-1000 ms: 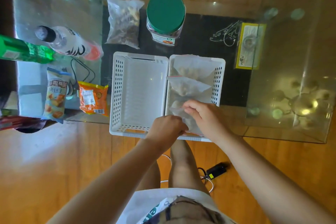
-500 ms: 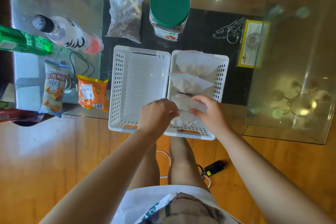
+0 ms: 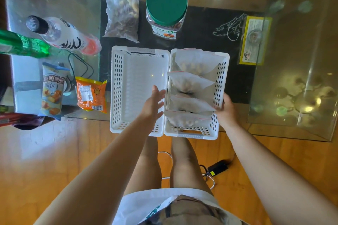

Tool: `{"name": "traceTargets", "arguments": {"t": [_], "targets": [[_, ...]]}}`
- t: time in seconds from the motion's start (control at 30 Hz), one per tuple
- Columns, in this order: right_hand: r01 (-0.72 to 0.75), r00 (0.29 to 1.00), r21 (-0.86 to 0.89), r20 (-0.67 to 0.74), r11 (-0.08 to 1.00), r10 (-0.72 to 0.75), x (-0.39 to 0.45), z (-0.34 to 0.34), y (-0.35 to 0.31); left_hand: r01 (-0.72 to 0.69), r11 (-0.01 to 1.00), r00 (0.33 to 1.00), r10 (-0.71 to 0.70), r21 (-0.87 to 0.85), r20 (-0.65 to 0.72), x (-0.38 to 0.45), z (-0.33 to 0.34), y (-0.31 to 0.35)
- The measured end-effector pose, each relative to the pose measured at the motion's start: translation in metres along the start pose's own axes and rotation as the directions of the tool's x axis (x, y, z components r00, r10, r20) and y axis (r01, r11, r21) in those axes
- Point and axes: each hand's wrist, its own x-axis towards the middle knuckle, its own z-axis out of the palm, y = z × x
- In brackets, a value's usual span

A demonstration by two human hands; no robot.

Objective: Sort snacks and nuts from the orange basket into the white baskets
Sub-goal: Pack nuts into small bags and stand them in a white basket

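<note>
Both hands had let go of the nearest zip bag [image 3: 188,118] since the earlier frame; it now lay in the right white basket [image 3: 220,78] as the fourth of a row of clear nut bags. Left hand [image 3: 152,105] hovered open, fingers spread, over the empty left white basket [image 3: 117,86], holding nothing. Right hand [image 3: 225,110] was closed on the right basket's outer rim. No orange basket in view. Orange snack packet [image 3: 91,95] and bread snack packet [image 3: 52,91] remained on the glass table [image 3: 54,5], left of the baskets. Judgement: nuts placed; snacks next, likely for the empty basket.
</note>
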Motion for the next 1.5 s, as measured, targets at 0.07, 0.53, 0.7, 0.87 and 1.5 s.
{"name": "traceTargets", "arguments": {"t": [0.07, 0.53, 0.7, 0.87, 1.5], "targets": [[0.024, 1.000, -0.002, -0.009, 1.000, -0.024, 0.002, 0.000, 0.003, -0.007, 1.000, 1.000, 0.007, 0.011, -0.007, 0.001, -0.001, 0.001], [-0.024, 1.000, 0.062, 0.008, 0.998, 0.023, 0.000, -0.010, -0.012, -0.018, 0.999, 0.999, 0.017, 0.039, 0.028, 0.002, -0.006, 0.003], [0.280, 0.914, -0.116, -0.270, 0.953, -0.302, -0.027, -0.029, -0.070, -0.184, 0.983, 0.978, 0.184, 0.010, -0.099, -0.005, -0.033, 0.022], [0.556, 0.801, -0.161, -0.156, 0.815, -0.578, -0.045, -0.002, -0.167, -0.312, 0.950, 0.841, 0.282, 0.012, -0.462, 0.000, -0.095, 0.042], [0.460, 0.886, -0.646, 0.286, 0.609, -0.365, 0.122, 0.174, -0.367, -0.139, 0.936, 0.990, 0.142, 0.324, 0.013, 0.071, -0.172, 0.050]]}}
